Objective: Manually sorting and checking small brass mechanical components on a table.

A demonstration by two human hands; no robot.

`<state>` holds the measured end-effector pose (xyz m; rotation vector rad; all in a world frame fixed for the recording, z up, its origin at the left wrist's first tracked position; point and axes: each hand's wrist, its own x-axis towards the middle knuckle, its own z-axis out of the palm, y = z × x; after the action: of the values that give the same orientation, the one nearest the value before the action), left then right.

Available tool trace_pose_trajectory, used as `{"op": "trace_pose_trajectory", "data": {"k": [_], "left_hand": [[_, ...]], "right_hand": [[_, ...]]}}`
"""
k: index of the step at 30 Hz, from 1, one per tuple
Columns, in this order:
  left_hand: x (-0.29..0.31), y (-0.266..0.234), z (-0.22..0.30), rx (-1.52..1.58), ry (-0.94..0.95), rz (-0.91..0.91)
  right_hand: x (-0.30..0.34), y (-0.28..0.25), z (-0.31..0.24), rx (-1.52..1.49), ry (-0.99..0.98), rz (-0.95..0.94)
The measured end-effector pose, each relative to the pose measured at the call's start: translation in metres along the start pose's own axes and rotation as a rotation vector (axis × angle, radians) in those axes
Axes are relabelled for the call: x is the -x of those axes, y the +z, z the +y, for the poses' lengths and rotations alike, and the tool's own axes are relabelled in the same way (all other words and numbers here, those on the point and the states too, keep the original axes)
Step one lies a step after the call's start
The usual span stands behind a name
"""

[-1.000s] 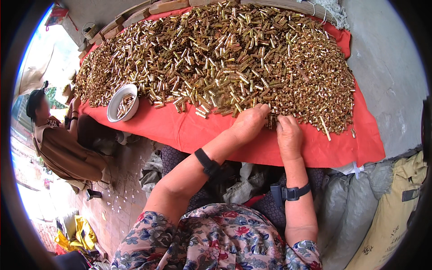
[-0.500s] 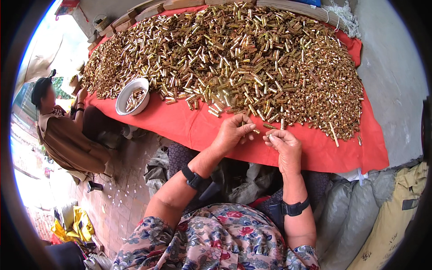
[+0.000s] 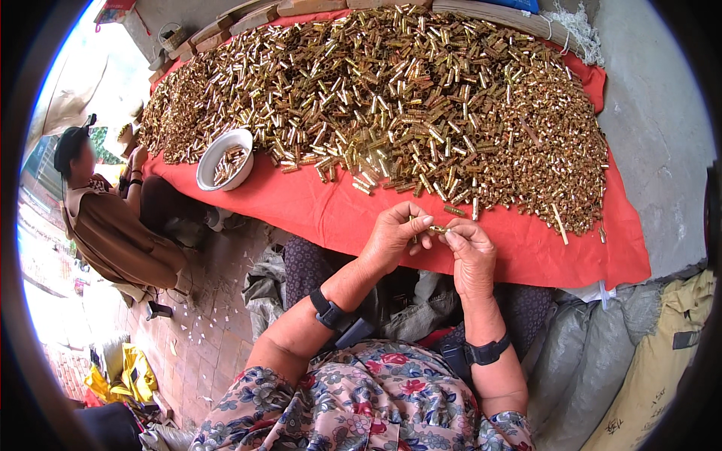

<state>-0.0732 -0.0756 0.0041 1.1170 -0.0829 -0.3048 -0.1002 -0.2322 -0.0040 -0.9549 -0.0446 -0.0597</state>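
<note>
A small gold-coloured metal tube is pinched between the fingertips of both my hands, above the near edge of a red cloth. My left hand grips its left end with thumb and fingers. At the other end, the closed thumb and fingers of my right hand meet it; whether they hold a second small part is hidden. Just beyond my fingers, a loose tube lies beside the edge of a large heap of similar tubes. Smaller gold pieces are heaped on the right.
A white bowl partly filled with tubes stands at the left. A thin pale stick rests by the small pieces. Further left sits another person in brown. Grey sacks and a yellowish sack stand at my right.
My hands have come together and slightly nearer to me. My right fingers, apart from the tube before, now meet its right end.
</note>
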Motion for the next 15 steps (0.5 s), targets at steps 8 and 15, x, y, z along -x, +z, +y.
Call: {"op": "trace_pose_trajectory", "data": {"k": [8, 15], "left_hand": [[0.0035, 0.0042, -0.0060, 0.057, 0.073, 0.004], [0.0082, 0.0062, -0.0082, 0.067, 0.138, 0.002]], "right_hand": [[0.0055, -0.0001, 0.0064, 0.098, -0.177, -0.009], [0.0100, 0.0035, 0.0006, 0.005, -0.125, -0.005]]}}
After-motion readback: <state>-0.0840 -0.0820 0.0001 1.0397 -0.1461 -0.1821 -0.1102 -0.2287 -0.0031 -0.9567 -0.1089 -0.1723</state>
